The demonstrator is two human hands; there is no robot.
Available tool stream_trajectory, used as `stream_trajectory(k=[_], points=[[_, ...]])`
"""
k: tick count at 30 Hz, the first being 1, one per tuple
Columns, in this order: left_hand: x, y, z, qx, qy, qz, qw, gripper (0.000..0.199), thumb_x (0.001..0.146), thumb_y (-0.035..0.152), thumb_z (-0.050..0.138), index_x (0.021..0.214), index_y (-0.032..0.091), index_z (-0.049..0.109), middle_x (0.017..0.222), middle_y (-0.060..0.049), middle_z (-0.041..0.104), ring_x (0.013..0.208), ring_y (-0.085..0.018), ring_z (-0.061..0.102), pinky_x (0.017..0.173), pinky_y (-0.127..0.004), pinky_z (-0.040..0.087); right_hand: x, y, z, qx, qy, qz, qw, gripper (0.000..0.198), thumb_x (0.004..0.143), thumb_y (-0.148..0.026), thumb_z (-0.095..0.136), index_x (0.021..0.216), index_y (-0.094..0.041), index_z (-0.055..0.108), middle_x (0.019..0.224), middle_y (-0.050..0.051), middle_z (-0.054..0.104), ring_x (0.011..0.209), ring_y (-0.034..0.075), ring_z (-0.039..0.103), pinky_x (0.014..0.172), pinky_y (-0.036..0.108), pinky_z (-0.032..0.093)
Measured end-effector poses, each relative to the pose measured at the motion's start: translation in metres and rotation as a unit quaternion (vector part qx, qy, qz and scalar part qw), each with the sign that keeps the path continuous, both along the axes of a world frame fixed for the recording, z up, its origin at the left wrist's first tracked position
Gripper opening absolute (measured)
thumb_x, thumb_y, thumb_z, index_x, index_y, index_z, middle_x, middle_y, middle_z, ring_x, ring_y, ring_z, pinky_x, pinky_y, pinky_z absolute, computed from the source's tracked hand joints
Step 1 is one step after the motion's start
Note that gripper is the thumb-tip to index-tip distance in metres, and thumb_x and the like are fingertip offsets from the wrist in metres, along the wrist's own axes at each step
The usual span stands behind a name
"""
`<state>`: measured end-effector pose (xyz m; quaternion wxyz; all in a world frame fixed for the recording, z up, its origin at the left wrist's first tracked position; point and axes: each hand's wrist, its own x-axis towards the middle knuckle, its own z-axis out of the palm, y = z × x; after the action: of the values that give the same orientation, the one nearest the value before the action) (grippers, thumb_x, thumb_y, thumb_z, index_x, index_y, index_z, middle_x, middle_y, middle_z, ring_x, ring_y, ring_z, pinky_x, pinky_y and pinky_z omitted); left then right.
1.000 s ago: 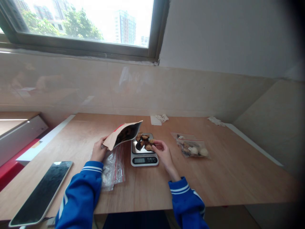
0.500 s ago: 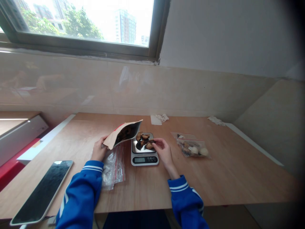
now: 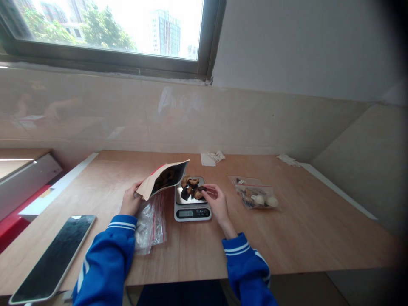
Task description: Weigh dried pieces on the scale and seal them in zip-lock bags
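My left hand (image 3: 130, 199) is closed on the edge of a brown paper pouch (image 3: 148, 183), which lies tilted with its mouth toward the scale. Dark brown dried pieces show inside the pouch. Several dried brown pieces (image 3: 186, 193), which look like dried mushrooms, rest on the metal plate of a small digital kitchen scale (image 3: 193, 214); its reading is too small to make out. At the plate's right edge, my right hand (image 3: 217, 204) pinches one such piece between thumb and fingers. Under the pouch and left wrist lie clear zip bags (image 3: 149, 227) with red seal lines.
Filled zip bags (image 3: 256, 197) with pale round and dark pieces lie right of the scale. A tablet-like device with a dark screen (image 3: 54, 257) is at the table's left. Crumpled white paper (image 3: 216, 157) sits by the tiled wall, beneath the window (image 3: 127, 25).
The whole view has shifted slightly. My right hand has moved a little over the plate with the piece in its fingers; the left hand keeps hold of the pouch.
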<state>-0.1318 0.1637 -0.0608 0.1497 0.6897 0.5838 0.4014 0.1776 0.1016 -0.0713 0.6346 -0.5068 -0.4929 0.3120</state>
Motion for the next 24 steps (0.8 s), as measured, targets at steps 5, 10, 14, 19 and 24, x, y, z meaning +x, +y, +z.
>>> stream_trajectory(k=[5,10,14,19,24], points=[[-0.001,0.001,-0.002,0.006,0.002,-0.007,1.000,0.045,0.065,0.024,0.051,0.107,0.014,0.063,0.103,-0.009,0.070,0.099,-0.026,0.063,0.088,-0.036,0.049,0.001,-0.001,-0.008,0.016,-0.047,0.004,0.999,0.023,0.077,-0.033,0.063,0.095,-0.019,0.064,0.103,0.008,0.067,0.097,0.022,0.062,0.086,0.038,0.050],[-0.001,0.001,-0.003,-0.001,-0.001,-0.009,1.000,0.046,0.066,0.025,0.050,0.109,0.012,0.061,0.103,-0.010,0.070,0.099,-0.026,0.063,0.087,-0.036,0.049,0.002,-0.007,-0.010,0.028,-0.126,-0.026,0.991,0.022,0.078,-0.032,0.061,0.096,-0.020,0.064,0.103,0.007,0.065,0.099,0.023,0.059,0.087,0.038,0.047],[-0.002,0.002,-0.003,-0.003,-0.003,-0.008,1.000,0.044,0.066,0.026,0.051,0.107,0.013,0.061,0.103,-0.010,0.070,0.098,-0.025,0.064,0.087,-0.035,0.049,0.005,-0.010,-0.007,0.035,-0.147,-0.067,0.986,0.022,0.083,-0.033,0.054,0.098,-0.020,0.063,0.102,0.008,0.063,0.095,0.022,0.057,0.083,0.036,0.047],[-0.002,0.003,-0.004,0.000,-0.006,-0.013,1.000,0.044,0.066,0.026,0.052,0.106,0.013,0.061,0.103,-0.009,0.070,0.098,-0.025,0.064,0.088,-0.034,0.049,0.012,-0.005,-0.008,0.032,-0.147,-0.088,0.985,0.027,0.089,-0.031,0.044,0.104,-0.019,0.062,0.108,0.010,0.061,0.099,0.021,0.056,0.084,0.036,0.047],[-0.004,0.005,-0.006,-0.005,0.003,-0.009,1.000,0.046,0.066,0.026,0.051,0.109,0.012,0.061,0.102,-0.010,0.070,0.098,-0.025,0.063,0.087,-0.035,0.049,0.014,0.005,-0.010,0.033,-0.205,-0.052,0.977,0.029,0.090,-0.027,0.039,0.098,-0.019,0.066,0.104,0.009,0.065,0.103,0.022,0.056,0.092,0.039,0.043]])
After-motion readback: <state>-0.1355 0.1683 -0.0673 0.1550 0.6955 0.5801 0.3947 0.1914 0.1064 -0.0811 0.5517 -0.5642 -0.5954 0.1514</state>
